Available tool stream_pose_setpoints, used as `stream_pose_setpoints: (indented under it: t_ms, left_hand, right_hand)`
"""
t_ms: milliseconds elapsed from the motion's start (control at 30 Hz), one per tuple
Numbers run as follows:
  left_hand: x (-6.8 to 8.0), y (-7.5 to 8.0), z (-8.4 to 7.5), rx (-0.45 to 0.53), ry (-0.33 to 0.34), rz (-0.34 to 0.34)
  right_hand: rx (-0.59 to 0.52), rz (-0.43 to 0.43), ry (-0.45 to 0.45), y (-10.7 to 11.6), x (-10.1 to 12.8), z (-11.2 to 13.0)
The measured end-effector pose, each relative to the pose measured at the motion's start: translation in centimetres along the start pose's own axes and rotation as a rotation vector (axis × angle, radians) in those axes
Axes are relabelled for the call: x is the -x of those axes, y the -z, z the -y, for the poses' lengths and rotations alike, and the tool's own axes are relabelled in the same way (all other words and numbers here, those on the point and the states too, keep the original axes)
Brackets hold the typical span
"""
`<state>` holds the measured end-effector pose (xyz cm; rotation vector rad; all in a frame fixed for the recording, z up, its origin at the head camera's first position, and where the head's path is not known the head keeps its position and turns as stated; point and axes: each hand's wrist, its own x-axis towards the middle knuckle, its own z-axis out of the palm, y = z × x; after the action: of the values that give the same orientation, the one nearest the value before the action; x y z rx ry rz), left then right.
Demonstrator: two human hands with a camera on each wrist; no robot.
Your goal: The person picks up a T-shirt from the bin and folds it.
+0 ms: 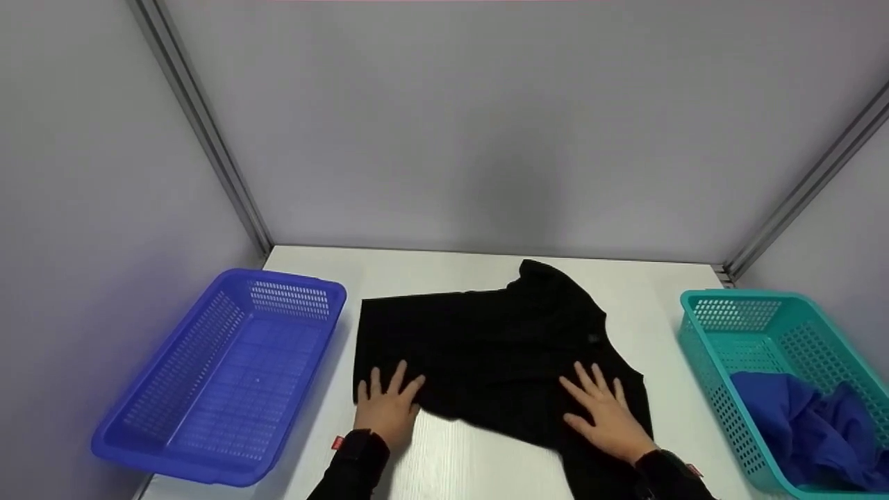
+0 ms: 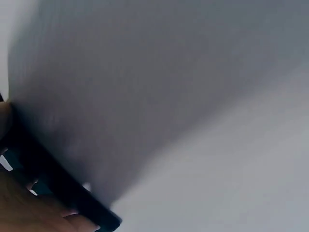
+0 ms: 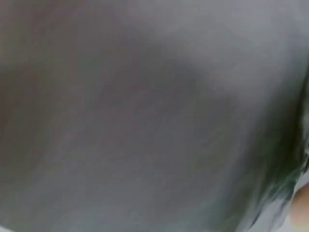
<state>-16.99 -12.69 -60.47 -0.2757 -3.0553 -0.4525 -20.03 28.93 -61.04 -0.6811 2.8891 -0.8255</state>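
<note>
A black T-shirt (image 1: 479, 340) lies spread sideways on the white table, its straight hem to the left and its neckline to the right. One sleeve points toward the back, the other toward the front. My left hand (image 1: 387, 410) rests with spread fingers on the near corner of the hem. On the shirt's near right part, close to the front sleeve, lies my right hand (image 1: 605, 420), fingers also spread. Part of the left hand (image 2: 34, 208) shows beside a dark strip in the left wrist view. The right wrist view is mostly blurred grey, with a fingertip (image 3: 300, 208) at its edge.
A blue plastic basket (image 1: 221, 479) with nothing in it stands left of the shirt. At the right, a teal basket (image 1: 722, 410) holds crumpled blue cloth (image 1: 806, 423). Grey panels (image 1: 444, 125) wall in the white table (image 1: 458, 462) at the back and sides.
</note>
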Motion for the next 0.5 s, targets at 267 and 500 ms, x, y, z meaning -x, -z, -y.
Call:
stream_pose_setpoints:
  t_ms: [267,500]
  left_hand:
    - [-1.2,0.2,0.0,0.098,0.102,-0.132]
    - [-2.0,0.4,0.1,0.15,0.218,-0.133]
  right_hand:
    - [0.187,0.079,0.01,-0.6,1.7,1.8]
    - [0.336,-0.131,0.149,0.2,3.3,1.3]
